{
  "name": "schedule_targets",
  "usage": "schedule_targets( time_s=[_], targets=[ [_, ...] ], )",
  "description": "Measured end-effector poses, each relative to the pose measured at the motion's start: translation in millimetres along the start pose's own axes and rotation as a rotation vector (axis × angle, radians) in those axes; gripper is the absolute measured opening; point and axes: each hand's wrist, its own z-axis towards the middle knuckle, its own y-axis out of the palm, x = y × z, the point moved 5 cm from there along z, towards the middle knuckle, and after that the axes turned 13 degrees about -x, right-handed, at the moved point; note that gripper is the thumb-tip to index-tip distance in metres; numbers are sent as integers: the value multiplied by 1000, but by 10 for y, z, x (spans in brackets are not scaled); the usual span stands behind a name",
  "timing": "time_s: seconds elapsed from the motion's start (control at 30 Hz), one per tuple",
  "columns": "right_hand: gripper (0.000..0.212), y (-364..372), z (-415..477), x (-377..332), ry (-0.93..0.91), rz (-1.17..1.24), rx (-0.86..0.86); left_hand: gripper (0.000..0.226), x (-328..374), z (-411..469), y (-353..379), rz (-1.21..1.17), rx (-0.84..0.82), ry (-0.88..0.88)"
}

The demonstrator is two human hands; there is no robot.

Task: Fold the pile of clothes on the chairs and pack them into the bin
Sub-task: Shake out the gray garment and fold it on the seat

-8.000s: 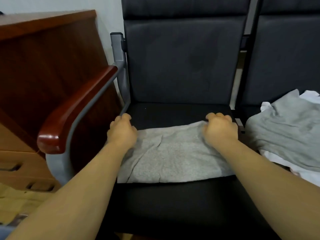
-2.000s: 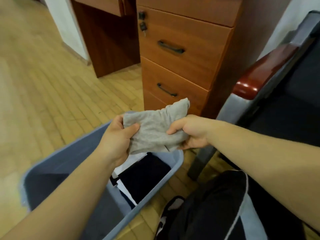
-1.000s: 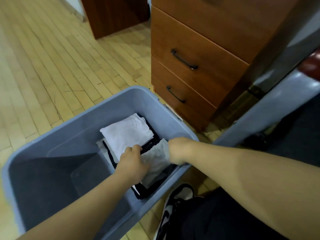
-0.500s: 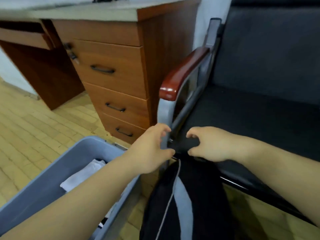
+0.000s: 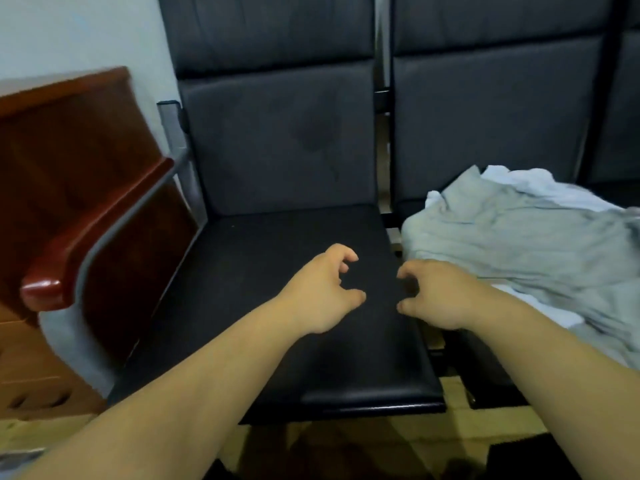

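Note:
A pile of clothes lies on the right-hand chair: a crumpled grey garment (image 5: pixel 526 233) on top and white cloth (image 5: pixel 519 180) showing behind and under it. My left hand (image 5: pixel 322 292) and my right hand (image 5: pixel 440 292) hover side by side over the black seat (image 5: pixel 277 271) of the left chair, fingers loosely curled, holding nothing. The right hand is just left of the grey garment's edge. The bin is out of view.
A red-brown wooden armrest (image 5: pixel 90 237) on a grey metal frame bounds the left chair. A wooden desk with drawers (image 5: pixel 41 341) stands further left. Wood flooring (image 5: pixel 450 427) shows below the seat's front edge.
The folded grey piece went into the bin and both hands let go of it. My view swung from the bin back up to the chairs, and both hands moved over the left seat.

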Motion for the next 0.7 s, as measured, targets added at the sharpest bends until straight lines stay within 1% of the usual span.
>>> schedule_targets(
  time_s=[0.17, 0.3, 0.37, 0.43, 0.53, 0.7],
  targets=[
    [66, -342, -43, 743, 111, 85, 24, 57, 481, 657, 386, 9, -83, 79],
    [58, -616, -64, 1252, 227, 92, 20, 49, 677, 1103, 650, 45, -92, 116],
    [50, -682, -75, 1493, 299, 58, -6, 43, 727, 1316, 768, 48, -94, 126],
    [42, -674, -39, 1683, 351, -6, -46, 36, 770, 1508, 874, 64, -98, 123],
    [40, -574, 108, 1851, 371, -57, -119, 30, 800, 1721, 987, 104, -93, 118],
    [29, -407, 308, 2149, 437, -90, -169, 20, 880, 1976, 1225, 223, -128, 178]
  ],
)
